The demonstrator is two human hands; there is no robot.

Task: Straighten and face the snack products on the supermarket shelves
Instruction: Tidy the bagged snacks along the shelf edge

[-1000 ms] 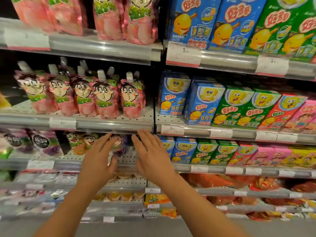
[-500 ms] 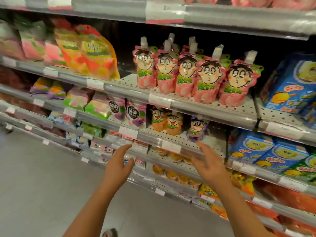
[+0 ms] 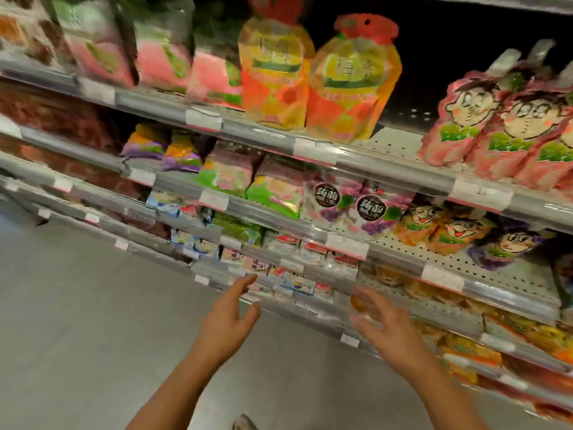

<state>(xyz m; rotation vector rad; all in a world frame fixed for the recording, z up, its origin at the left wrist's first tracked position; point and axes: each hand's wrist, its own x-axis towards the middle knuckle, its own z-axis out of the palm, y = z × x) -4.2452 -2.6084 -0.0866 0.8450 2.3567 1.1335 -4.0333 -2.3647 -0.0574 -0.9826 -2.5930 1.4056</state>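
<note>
Snack pouches fill slanting grey shelves. Two tall yellow-orange pouches point(image 3: 313, 79) stand on an upper shelf, with pink cartoon-face spout pouches point(image 3: 502, 131) to their right. One shelf down lie green-and-pink bags point(image 3: 276, 190), purple grape pouches point(image 3: 350, 206) and orange cartoon pouches point(image 3: 434, 228). My left hand point(image 3: 229, 321) hovers with relaxed fingers in front of the lower shelf edges, holding nothing. My right hand point(image 3: 384, 327) is spread open close to a low shelf rail, its fingers blurred, and it grips nothing.
Price-tag strips point(image 3: 345, 246) run along each shelf rail. Small white packets point(image 3: 297, 283) sit on a low shelf just beyond my hands. Grey floor point(image 3: 77, 321) spreads out to the left and below. The image is blurred by motion.
The view has swung left and down along the aisle. Both hands have dropped from the middle shelf toward the lower shelves, still open and holding nothing.
</note>
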